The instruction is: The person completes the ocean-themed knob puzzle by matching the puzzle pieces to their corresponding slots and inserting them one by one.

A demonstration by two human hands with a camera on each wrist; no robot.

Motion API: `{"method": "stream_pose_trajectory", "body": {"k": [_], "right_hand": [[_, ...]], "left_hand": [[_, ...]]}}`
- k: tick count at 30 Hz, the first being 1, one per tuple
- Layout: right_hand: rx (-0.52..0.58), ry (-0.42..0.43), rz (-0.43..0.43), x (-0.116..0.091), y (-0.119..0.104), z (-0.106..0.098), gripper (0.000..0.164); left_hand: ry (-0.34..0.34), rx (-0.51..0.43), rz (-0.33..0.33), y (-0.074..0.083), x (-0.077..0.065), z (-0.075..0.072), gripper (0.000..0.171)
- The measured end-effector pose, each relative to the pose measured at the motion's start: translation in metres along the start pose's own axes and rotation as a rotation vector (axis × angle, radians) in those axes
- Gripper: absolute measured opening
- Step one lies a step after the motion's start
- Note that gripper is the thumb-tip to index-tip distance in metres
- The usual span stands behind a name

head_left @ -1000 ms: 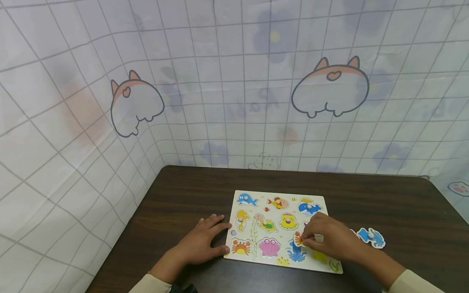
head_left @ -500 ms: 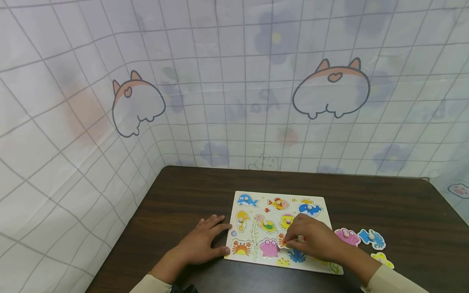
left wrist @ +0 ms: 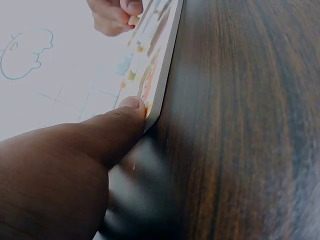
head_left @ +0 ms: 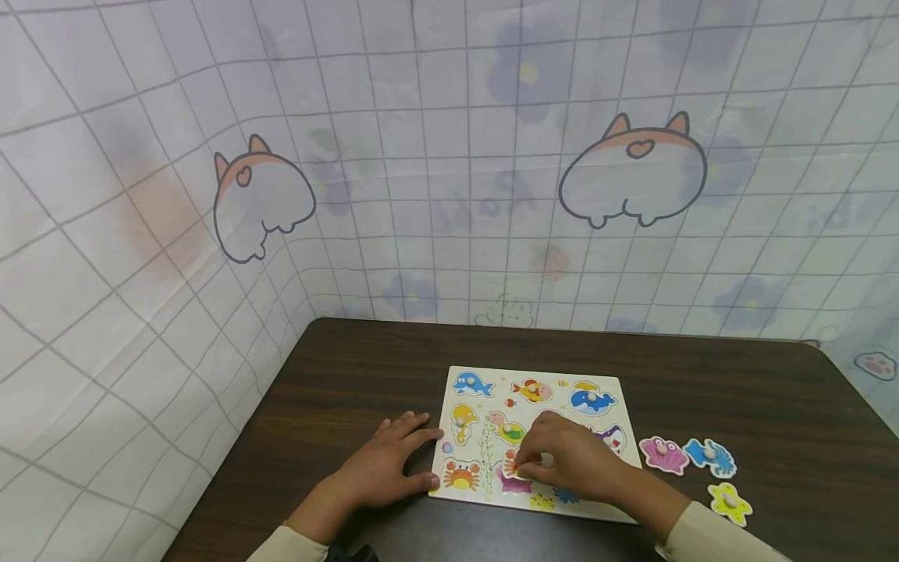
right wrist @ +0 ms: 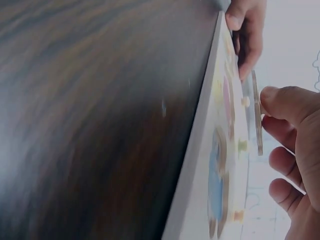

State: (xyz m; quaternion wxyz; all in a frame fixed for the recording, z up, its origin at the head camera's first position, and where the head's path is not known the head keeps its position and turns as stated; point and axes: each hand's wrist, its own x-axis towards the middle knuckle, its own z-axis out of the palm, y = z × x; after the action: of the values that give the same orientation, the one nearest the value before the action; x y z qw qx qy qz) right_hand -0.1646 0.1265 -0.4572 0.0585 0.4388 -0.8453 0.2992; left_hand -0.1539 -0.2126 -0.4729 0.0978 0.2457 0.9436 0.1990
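My right hand (head_left: 572, 460) pinches an orange crab puzzle piece (head_left: 509, 462) and holds it above the lower middle of the cream puzzle board (head_left: 569, 509). In the right wrist view the piece (right wrist: 257, 117) shows edge-on, apart from the board, with thumb and finger at its knob. Below it lies the pink shell picture (head_left: 514, 484), partly covered. My left hand (head_left: 382, 464) lies spread at the board's left side, its thumb (left wrist: 131, 104) resting on the near-left corner. An orange crab picture (head_left: 461, 474) shows in that corner.
Right of the board lie three loose pieces: a pink shell (head_left: 663, 455), a blue sea creature (head_left: 711, 457) and a yellow star (head_left: 730, 503). Several knobbed pieces, such as the blue whale (head_left: 592, 402), sit in the board. The dark wooden table (head_left: 365, 367) meets a patterned curtain behind.
My right hand has carried the crab piece leftward across the board, from over the blue octopus picture to over the pink shell picture. The loose pieces are uncovered. My left hand stays put.
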Motion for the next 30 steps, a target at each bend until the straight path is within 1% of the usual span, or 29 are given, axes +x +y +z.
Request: {"method": "stream_pose_trajectory", "body": {"k": [5, 11, 17, 24, 30], "right_hand": [[0.016, -0.045, 0.048, 0.009, -0.005, 0.010, 0.009], [0.011, -0.040, 0.020, 0.017, -0.009, 0.021, 0.009], [0.045, -0.054, 0.039, 0.026, -0.016, 0.028, 0.008], [0.020, -0.068, 0.035, 0.037, -0.022, 0.039, 0.008], [0.010, -0.053, 0.025, 0.044, -0.026, 0.046, 0.007]], "left_hand": [[0.001, -0.007, 0.000, 0.001, 0.000, -0.002, 0.073], [-0.007, -0.008, -0.002, 0.001, 0.000, -0.003, 0.073], [-0.002, -0.024, 0.017, 0.001, -0.001, -0.003, 0.075], [0.008, -0.033, 0.043, -0.001, -0.002, -0.003, 0.076], [0.003, -0.035, 0.053, -0.001, -0.002, -0.004, 0.077]]}}
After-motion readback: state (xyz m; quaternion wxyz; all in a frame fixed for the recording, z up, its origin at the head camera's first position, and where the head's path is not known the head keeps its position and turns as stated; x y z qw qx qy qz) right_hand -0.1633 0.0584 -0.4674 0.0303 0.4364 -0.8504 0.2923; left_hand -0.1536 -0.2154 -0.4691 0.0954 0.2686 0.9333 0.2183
